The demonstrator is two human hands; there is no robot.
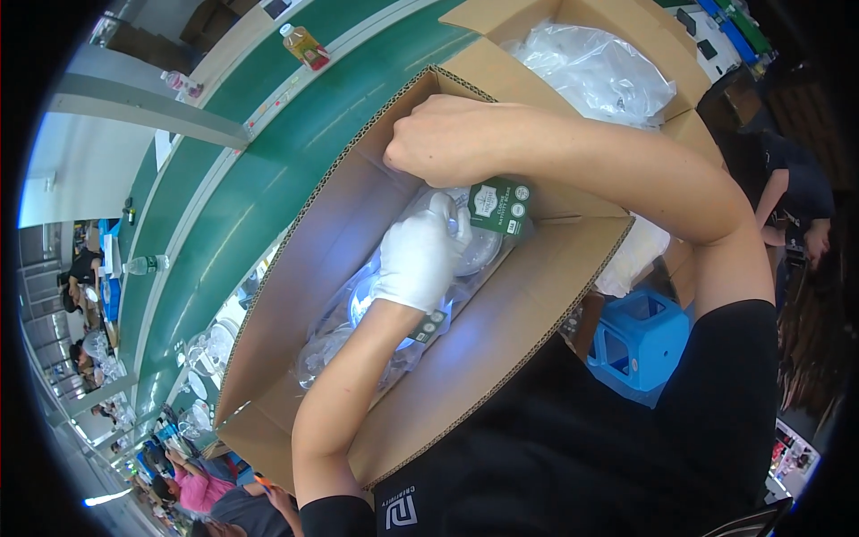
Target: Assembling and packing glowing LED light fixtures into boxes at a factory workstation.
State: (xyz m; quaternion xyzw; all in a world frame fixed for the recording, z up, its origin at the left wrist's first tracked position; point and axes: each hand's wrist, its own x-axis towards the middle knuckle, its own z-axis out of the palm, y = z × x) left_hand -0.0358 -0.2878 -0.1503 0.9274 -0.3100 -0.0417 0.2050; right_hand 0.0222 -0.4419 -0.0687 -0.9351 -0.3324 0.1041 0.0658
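A long open cardboard box [501, 336] stands in front of me, holding clear plastic-wrapped round items with green cards. My left hand [416, 258], in a white glove, reaches down inside it. Its fingers are curled on a clear round ornament [479, 251] that carries a green card [499, 208]. Below the glove, a bluish-white light glows through another wrapped item [360, 300]. Bare and closed like a fist, my right hand [443, 141] is over the box's far end. Whatever its curled fingers hold, if anything, is hidden.
Behind stands a second carton [488, 27] with a clear plastic bag [595, 72]. A green conveyor table [295, 134] curves along the left, bearing a drink bottle [305, 46]. A blue plastic stool [640, 340] is at my right. Other people work farther off.
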